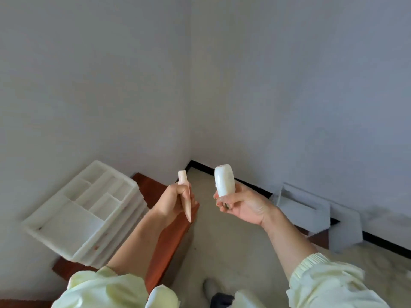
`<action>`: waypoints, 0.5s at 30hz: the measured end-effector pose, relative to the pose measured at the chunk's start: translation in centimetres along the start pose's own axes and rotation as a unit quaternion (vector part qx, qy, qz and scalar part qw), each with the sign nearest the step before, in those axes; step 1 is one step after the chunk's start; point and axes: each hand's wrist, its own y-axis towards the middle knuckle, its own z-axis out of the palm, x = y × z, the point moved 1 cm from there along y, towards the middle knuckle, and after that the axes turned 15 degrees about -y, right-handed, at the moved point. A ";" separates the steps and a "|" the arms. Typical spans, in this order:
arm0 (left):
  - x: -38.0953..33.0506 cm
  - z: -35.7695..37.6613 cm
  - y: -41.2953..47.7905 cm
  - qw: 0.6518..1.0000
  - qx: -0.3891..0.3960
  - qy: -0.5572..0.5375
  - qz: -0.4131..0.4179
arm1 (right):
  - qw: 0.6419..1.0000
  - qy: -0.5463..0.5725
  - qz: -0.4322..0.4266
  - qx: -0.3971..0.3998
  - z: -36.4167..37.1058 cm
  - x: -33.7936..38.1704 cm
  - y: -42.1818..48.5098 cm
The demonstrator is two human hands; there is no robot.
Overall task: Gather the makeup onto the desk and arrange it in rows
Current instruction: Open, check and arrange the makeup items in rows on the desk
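My left hand point(175, 202) grips a slim, pale pink tapered makeup tube point(185, 194), held nearly upright with its pointed end down. In my right hand point(242, 204) is a white rounded bottle point(224, 181), its fingers curled round the lower end and the bottle standing up out of the fist. Both hands are raised in the air, above the right edge of the reddish-brown wooden desk point(153, 190) and the floor beside it. A white plastic organiser tray point(66, 227) with several empty compartments sits on the desk to the left of my left hand.
The tray rests on a stack of similar white trays point(124, 230). Grey walls meet in a corner behind the desk. White shelf-like panels point(307, 210) lean on the floor along the right wall. Beige floor point(222, 241) lies below my hands, with my shoe point(210, 287) visible.
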 end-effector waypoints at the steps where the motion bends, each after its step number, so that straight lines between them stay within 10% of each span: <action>1: 0.0 2.2 0.2 0.999 0.040 0.021 -0.004 | 0.999 0.009 -0.018 -0.031 -0.9 0.0 -1.9; 15: 16.4 27.1 -4.8 0.931 0.278 0.137 -0.192 | 0.862 0.209 -0.107 -0.449 -10.2 -8.9 -31.9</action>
